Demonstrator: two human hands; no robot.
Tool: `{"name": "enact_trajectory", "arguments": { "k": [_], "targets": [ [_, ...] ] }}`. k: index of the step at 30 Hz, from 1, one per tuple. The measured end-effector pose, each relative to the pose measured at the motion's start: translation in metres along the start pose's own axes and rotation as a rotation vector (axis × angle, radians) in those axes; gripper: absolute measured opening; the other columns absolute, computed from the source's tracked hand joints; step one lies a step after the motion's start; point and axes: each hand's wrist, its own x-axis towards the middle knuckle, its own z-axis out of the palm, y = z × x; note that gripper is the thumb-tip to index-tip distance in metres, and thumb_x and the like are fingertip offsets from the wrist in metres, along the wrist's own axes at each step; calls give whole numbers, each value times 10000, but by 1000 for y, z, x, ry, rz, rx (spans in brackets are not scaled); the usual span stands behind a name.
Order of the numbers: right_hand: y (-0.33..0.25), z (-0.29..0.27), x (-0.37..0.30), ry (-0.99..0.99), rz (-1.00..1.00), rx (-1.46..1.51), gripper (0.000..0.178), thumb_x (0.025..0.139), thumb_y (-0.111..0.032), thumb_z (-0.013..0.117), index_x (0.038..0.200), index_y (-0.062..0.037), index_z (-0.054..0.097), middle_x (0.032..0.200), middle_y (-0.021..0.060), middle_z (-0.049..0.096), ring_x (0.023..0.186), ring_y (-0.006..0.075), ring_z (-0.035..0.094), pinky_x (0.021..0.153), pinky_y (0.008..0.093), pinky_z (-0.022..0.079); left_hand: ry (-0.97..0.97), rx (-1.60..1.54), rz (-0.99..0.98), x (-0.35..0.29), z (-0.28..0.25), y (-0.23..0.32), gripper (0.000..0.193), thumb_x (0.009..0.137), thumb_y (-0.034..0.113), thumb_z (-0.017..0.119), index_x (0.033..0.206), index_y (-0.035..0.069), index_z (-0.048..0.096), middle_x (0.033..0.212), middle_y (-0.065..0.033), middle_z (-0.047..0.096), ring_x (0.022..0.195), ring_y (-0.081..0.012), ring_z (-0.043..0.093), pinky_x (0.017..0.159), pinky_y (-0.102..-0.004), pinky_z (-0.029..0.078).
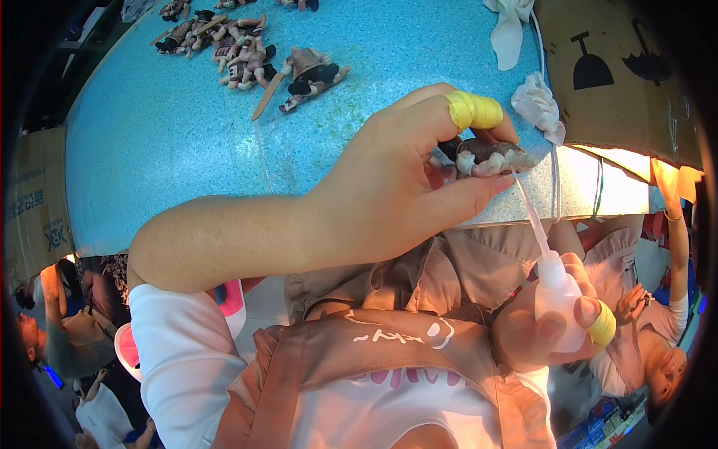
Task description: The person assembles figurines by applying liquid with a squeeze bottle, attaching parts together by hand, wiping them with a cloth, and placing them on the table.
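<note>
My left hand [389, 168] is closed around a small painted figurine [490, 156], brown and black with pale cream parts, held over the table's near edge. Yellow tape wraps one of its fingers. In my right hand [523, 337] is a squeeze bottle [552, 288], translucent white with a long thin nozzle. The bottle stands roughly upright, and its nozzle tip meets or nearly meets the figurine's underside. A finger of the right hand also wears yellow tape. My left fingers hide part of the figurine.
Several similar figurines [243, 63] lie at the far left of the blue table [187, 150], some with flat wooden sticks. Crumpled white material [536, 105] and a white cable [556, 179] lie by a cardboard box [621, 75] at right. Other people sit at both sides.
</note>
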Motion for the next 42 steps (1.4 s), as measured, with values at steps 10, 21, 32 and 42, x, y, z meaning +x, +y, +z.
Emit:
{"name": "enact_trajectory", "arguments": {
  "k": [10, 21, 32, 42],
  "targets": [
    [2, -11, -5, -102, 15, 38, 264, 803, -268, 625, 991, -128, 502, 922, 129, 494, 809, 311, 512, 674, 393, 481, -4, 16, 17, -1, 1, -2, 287, 722, 112, 683, 985, 62, 581, 811, -76, 535, 735, -196, 546, 598, -278, 452],
    [2, 2, 8, -36, -15, 31, 279, 771, -270, 638, 949, -112, 493, 758, 77, 428, 632, 215, 390, 588, 343, 365, -18, -71, -62, -3, 2, -1, 277, 755, 134, 681, 990, 39, 569, 834, -39, 559, 663, -91, 514, 543, -219, 426],
    [7, -2, 12, 35, 54, 55, 215, 736, -222, 648, 881, -140, 512, 592, 33, 343, 493, 126, 257, 433, 245, 254, -229, -108, -422, 1, -10, 22, 361, 826, -29, 587, 1151, -1, 432, 1058, -103, 544, 928, -145, 579, 701, -225, 476],
    [13, -40, 36, -621, -63, 77, 277, 753, -67, 581, 990, -96, 442, 595, 42, 392, 465, 140, 253, 471, 304, 250, -172, -221, -481, 0, -4, 22, 371, 823, -10, 601, 1155, 10, 435, 1083, -107, 544, 906, -137, 585, 642, -206, 487]
  ]
}}
